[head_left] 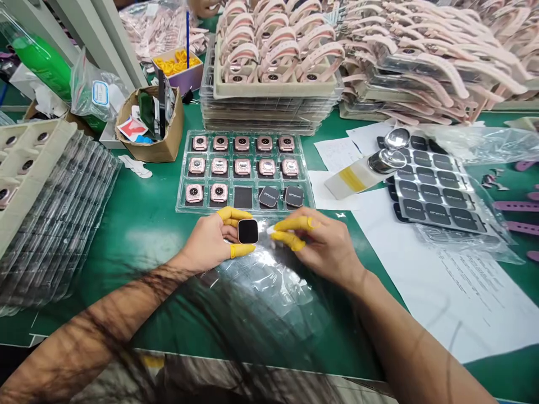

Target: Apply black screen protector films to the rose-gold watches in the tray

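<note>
My left hand (217,238), with yellow finger cots on thumb and index finger, grips a square smartwatch body (248,231) by its edges, dark screen facing up. To its right, my right hand (315,238) pinches a small white piece (272,230), too small to name, between yellow-cotted fingers. Just beyond both hands lies a clear plastic tray (182,185) of pink watch bodies (242,143), most with their sensor backs up. One pocket in the front row shows only a dark pad (243,197). Two dark printed square stickers (268,196) sit in the pockets beside it.
Clear plastic film (269,286) covers the green table under my hands. Stacked trays of pink watches (272,73) stand behind. A pump bottle (349,178), a sheet of dark stickers (432,193) and papers (438,280) are right; a cardboard box (158,148) and stacked trays (54,224) left.
</note>
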Tool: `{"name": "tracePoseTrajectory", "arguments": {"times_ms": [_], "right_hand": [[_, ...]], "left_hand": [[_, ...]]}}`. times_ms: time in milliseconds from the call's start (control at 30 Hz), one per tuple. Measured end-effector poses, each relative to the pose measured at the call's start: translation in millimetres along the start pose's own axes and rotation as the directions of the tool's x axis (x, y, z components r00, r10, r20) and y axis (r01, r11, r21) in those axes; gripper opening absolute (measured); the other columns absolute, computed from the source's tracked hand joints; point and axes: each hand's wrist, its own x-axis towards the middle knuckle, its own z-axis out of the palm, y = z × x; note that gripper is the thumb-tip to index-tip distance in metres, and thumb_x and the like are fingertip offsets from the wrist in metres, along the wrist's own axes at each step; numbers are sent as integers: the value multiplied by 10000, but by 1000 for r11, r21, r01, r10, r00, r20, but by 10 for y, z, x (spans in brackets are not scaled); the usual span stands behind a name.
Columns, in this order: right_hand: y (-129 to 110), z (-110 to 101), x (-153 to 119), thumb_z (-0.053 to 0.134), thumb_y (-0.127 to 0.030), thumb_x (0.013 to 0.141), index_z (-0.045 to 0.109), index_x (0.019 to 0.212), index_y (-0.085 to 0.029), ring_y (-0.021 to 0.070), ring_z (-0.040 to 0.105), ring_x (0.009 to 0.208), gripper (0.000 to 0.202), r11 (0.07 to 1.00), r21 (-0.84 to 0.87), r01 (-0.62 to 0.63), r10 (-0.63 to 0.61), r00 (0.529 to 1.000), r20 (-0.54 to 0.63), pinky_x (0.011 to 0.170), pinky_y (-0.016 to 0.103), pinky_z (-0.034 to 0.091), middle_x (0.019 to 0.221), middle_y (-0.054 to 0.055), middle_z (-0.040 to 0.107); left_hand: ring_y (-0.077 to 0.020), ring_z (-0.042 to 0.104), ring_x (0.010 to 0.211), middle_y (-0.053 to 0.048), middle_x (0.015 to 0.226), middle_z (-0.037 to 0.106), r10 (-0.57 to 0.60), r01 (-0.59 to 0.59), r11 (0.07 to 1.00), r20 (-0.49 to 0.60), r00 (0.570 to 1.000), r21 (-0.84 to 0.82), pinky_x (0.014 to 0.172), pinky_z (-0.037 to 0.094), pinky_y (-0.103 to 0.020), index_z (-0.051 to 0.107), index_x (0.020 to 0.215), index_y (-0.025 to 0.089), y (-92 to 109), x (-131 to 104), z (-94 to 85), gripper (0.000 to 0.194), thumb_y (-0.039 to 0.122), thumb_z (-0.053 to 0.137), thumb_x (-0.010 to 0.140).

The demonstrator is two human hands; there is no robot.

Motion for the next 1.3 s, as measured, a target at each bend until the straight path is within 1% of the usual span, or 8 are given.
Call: {"name": "tracePoseTrajectory", "arguments": {"times_ms": [67,200,433,600,700,833,1067,1300], "right_hand": [[-106,83,64,737,-278,1062,773,1079,-293,159,726,739,43,992,102,72,-73,997,6,638,292,586,905,1,774],[-240,232,113,714,-273,1076,783,1076,-264,159,719,751,69,999,-10,34,-35,995,-93,639,285,567,900,29,764],[-138,240,-7,737,-318,1059,806,1036,-261,165,673,729,92,993,-121,-5,-4,997,-76,611,298,496,886,37,761],[-184,90,-29,783,-312,1025,794,1020,-280,288,671,936,35,912,-398,-97,31,985,-170,758,437,506,1044,113,780],[-417,225,-5,798,-341,1019,740,1252,-321,309,701,1003,241,982,-176,72,-81,996,-40,846,506,569,1137,106,792],[-579,619,69,751,-411,1060,691,1335,-291,301,707,992,306,978,95,187,-206,940,271,832,489,597,1079,72,822],[-534,783,17,776,-268,1013,764,1235,-343,317,699,927,235,997,40,72,-80,957,278,787,477,523,939,47,822],[-760,681,-100,609,-17,908,672,1341,-361,304,744,785,557,987,-38,153,-143,972,184,722,495,579,899,32,826]], "left_hand": [[-144,748,783,-17,969,816,8,-10,999,43,999,36,791,627,-286,796,1167,172,-35,0,-8,583,143,951,607],[-182,754,758,-8,897,814,9,-11,999,44,999,46,774,623,-326,804,1097,208,-85,6,-8,514,176,973,613],[-166,724,710,14,770,778,3,-3,1000,54,999,7,708,571,-292,802,1074,188,-87,12,24,552,94,976,559],[-115,715,736,-25,910,823,-92,93,891,23,995,-444,778,609,-270,770,1125,119,75,90,-57,623,-30,981,558],[-80,719,786,-22,987,823,-92,14,730,-77,993,-684,902,631,-261,772,1102,120,152,172,-176,333,-37,840,816],[-89,751,881,-31,1085,827,-44,-53,694,-116,992,-718,962,635,-265,771,1153,137,168,205,-282,317,-58,764,903],[-157,808,950,-42,1077,828,27,-42,696,-33,999,-716,942,677,-328,753,1229,151,161,179,-313,431,-59,800,856],[-155,797,970,-41,1166,812,40,-69,717,-59,997,-694,986,681,-361,748,1262,155,120,232,-330,476,-52,824,839]]}}
